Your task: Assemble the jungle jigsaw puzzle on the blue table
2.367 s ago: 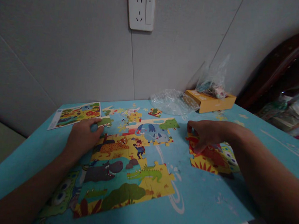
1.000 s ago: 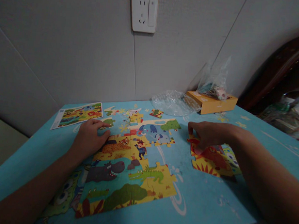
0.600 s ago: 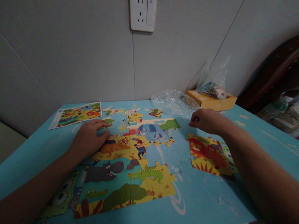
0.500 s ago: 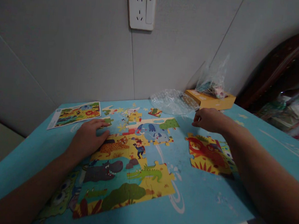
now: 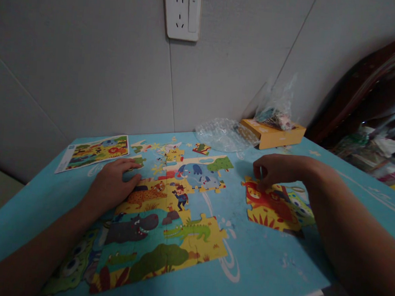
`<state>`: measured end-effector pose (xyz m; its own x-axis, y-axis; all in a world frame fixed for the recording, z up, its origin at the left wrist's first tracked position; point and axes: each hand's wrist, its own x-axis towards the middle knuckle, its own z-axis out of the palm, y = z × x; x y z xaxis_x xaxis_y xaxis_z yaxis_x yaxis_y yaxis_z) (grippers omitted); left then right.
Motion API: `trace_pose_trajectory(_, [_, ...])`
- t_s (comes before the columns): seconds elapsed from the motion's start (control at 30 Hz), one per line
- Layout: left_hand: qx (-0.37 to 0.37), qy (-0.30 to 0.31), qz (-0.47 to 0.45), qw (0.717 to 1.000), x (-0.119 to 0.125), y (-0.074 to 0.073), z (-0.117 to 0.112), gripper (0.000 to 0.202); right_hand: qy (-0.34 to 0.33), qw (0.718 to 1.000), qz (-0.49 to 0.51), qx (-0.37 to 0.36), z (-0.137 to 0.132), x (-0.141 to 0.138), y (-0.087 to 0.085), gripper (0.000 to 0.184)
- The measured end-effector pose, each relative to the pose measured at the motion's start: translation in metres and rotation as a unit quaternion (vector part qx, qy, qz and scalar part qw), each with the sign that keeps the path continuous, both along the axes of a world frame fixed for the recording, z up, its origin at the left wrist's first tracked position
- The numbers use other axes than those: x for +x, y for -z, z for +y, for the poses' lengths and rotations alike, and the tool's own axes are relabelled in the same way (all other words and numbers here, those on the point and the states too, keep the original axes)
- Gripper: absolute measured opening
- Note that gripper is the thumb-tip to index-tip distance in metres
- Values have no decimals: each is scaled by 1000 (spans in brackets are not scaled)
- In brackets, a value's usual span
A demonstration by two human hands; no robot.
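Note:
My left hand (image 5: 113,185) lies flat at the left edge of the partly joined jigsaw puzzle (image 5: 166,249), its fingers stretched out towards a green puzzle piece (image 5: 139,160). The joined part shows a hippo, a crocodile, a leopard and a figure in a hat, with the elephant section (image 5: 200,175) above. My right hand (image 5: 279,169) is over the top of a separate lion section (image 5: 269,207). Its fingers curve down with a gap between them, holding nothing that I can see. The fingertips are at the lion's head; whether they press on it is unclear.
Loose puzzle pieces (image 5: 202,149) lie towards the wall. A printed picture sheet (image 5: 97,152) is at the back left. Clear crinkled plastic (image 5: 223,134) and a yellow box (image 5: 279,136) with a plastic bag (image 5: 276,113) on it stand at the back right. The table (image 5: 260,265) is blue.
My right hand has come down and nearer, from beyond the lion section to over its top edge, and its fingers have parted. My left hand stays in place. The view has shifted slightly.

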<state>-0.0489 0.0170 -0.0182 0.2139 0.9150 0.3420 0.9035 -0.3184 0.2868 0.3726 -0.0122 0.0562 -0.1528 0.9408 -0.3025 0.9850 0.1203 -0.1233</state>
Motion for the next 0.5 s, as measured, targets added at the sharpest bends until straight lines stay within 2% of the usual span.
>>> trace_pose_trajectory(0.1, [2,4,5,1000,0,0,0,41,-2,997,-20,-73,-2,-7,0,14])
trace_pose_trajectory(0.3, [-4,-3,12,1000,0,-1,-1,42,-5,996,-40,-74,-1,-14,1,17])
trace_pose_trajectory(0.5, [-19,10,14,1000,1,-2,-2,48,2,992,-58,-112,4,-17,3,23])
